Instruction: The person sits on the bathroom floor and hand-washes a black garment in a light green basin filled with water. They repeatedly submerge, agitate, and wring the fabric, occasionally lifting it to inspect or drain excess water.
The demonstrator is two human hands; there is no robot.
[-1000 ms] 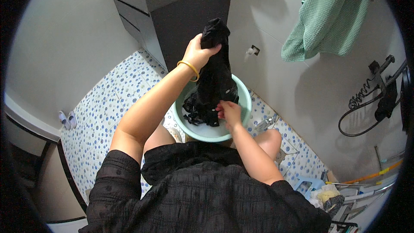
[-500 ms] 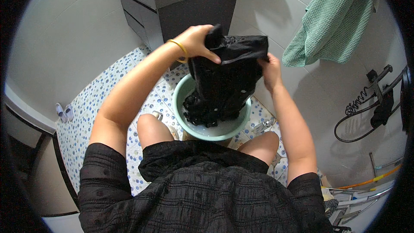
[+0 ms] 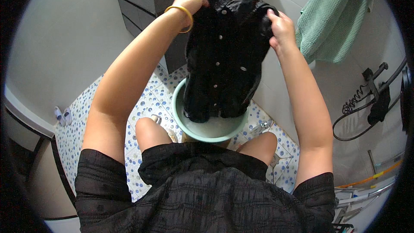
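A black button-up shirt (image 3: 222,56) hangs spread out in front of me, a row of pale buttons down its front. My left hand (image 3: 192,3) grips it at the upper left, by the collar side; a yellow bangle (image 3: 189,19) circles that wrist. At the upper right, my right hand (image 3: 282,28) is closed on the shirt's shoulder. The shirt's lower end dips into a light green basin (image 3: 177,118) of cloudy water (image 3: 215,128), which stands on the floor between my knees.
Behind the shirt stands a dark cabinet (image 3: 136,6) with items on top. A green towel (image 3: 334,21) hangs on the right wall, near a black shower hose (image 3: 345,139). Slippers (image 3: 63,115) lie far left on the dotted tile floor (image 3: 86,103). Metal fittings (image 3: 262,126) sit right of the basin.
Both hands have risen and moved apart, lifting the shirt higher. It was bunched and folded over at the top; now its buttoned front is stretched out.
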